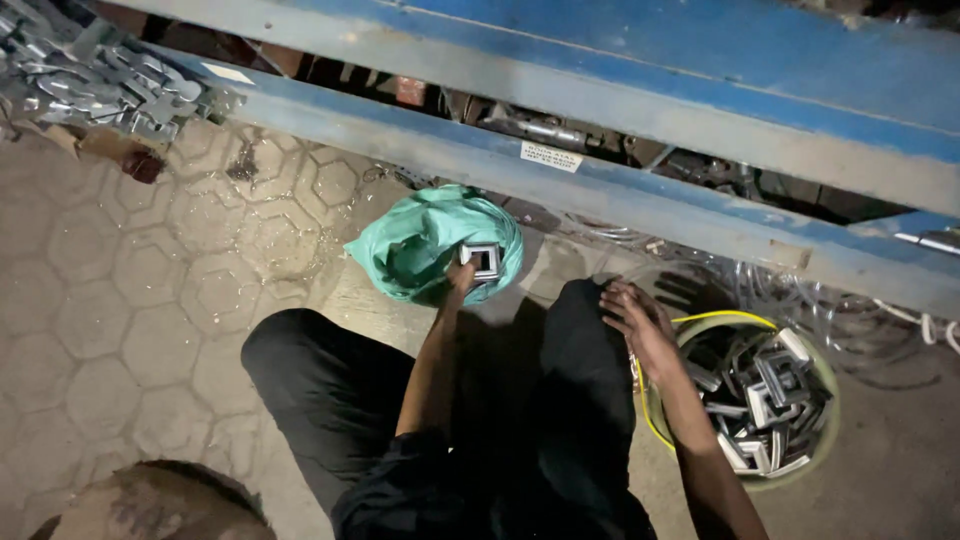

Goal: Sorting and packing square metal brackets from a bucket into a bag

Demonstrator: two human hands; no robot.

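My left hand point(461, 278) holds a small square metal frame point(482, 260) at the mouth of a green plastic bag point(420, 240) on the floor in front of my knees. My right hand point(640, 318) rests on my right knee with its fingers spread, holding nothing, just left of a round yellow-green bucket point(820, 440) filled with several similar square metal frames point(770, 390). I am squatting in black trousers.
A blue steel beam point(620, 190) of a machine frame runs across in front of me, with a second beam above it. A heap of metal parts point(100, 80) lies at the top left on the hexagon-tiled floor point(130, 300). Clear tubing point(880, 310) lies behind the bucket.
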